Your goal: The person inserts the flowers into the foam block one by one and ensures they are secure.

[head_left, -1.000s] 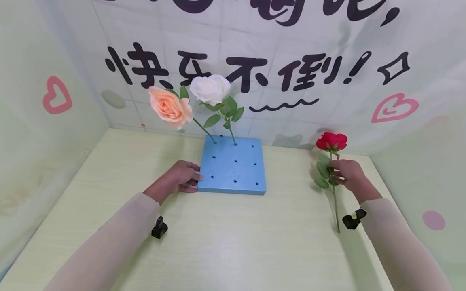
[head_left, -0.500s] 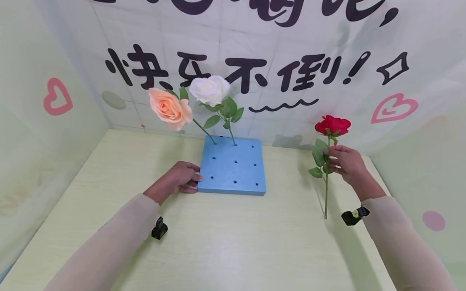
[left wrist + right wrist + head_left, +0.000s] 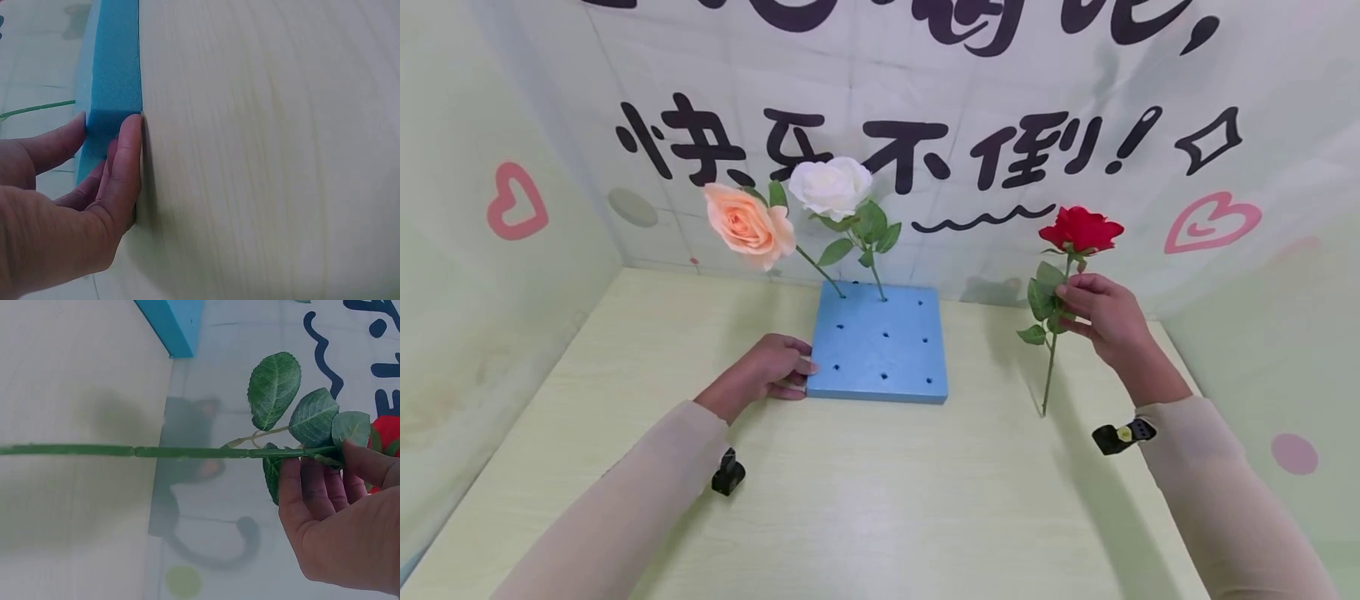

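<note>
A red rose (image 3: 1081,231) hangs upright, slightly tilted, over the right side of the table. My right hand (image 3: 1105,317) pinches its green stem (image 3: 187,452) between thumb and fingers, just below the bloom and among the leaves. The stem's lower end points down and left. A blue foam block (image 3: 902,354) with several small holes lies flat near the back wall. My left hand (image 3: 775,365) grips its front left edge, thumb on the top face and fingers along the side (image 3: 128,144). A peach rose (image 3: 750,225) and a white rose (image 3: 831,186) stand in the block's back holes.
The pale wooden table (image 3: 857,492) spreads in front of the block. A printed backdrop (image 3: 947,242) with black lettering rises right behind it, and side panels (image 3: 1285,350) close in the left and right.
My right hand has lifted the red rose and carried it left, tilting the stem's lower end toward the block. My left hand has stayed at the foam block.
</note>
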Action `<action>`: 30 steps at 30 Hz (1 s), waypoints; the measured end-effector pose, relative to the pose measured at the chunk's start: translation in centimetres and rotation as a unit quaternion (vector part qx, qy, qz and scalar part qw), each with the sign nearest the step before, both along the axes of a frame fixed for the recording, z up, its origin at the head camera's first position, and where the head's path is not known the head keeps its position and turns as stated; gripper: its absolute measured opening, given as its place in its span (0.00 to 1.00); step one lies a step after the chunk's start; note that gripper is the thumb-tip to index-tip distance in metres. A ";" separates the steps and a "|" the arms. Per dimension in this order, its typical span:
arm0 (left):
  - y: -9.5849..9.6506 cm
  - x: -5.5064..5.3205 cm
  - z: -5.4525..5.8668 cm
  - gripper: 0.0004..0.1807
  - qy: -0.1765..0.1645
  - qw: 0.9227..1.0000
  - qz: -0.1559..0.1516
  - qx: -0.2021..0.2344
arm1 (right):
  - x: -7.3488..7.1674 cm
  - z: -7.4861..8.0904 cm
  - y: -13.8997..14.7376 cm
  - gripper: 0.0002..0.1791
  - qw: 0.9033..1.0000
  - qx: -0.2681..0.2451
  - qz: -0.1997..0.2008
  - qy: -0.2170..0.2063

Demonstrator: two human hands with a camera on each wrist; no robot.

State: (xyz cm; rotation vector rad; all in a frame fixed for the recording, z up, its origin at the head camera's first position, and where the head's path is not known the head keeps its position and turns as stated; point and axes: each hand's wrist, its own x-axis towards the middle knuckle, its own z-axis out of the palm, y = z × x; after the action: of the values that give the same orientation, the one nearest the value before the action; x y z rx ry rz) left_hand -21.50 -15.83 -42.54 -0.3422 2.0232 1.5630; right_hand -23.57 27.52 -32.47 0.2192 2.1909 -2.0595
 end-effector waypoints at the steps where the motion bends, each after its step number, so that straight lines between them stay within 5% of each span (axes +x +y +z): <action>1: 0.0 0.0 0.0 0.27 0.000 1.000 0.000 0.000 | 0.1 0.2 -0.3 0.20 1.000 0.003 0.000 0.005; 18: -0.1 0.0 -0.1 0.27 0.001 1.000 0.003 0.002 | -1.3 1.1 -4.7 0.20 0.994 0.062 -0.008 0.087; 30: -0.3 0.1 -0.3 0.28 0.006 1.000 0.000 0.006 | -1.8 1.4 -7.4 0.15 0.990 0.014 -0.015 0.142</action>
State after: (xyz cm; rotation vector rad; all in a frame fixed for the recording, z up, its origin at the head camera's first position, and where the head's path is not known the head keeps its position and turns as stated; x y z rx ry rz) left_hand -21.38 -16.09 -42.86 -0.3277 2.0218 1.5807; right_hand -25.34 20.13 -31.06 -0.0421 2.3887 -2.1964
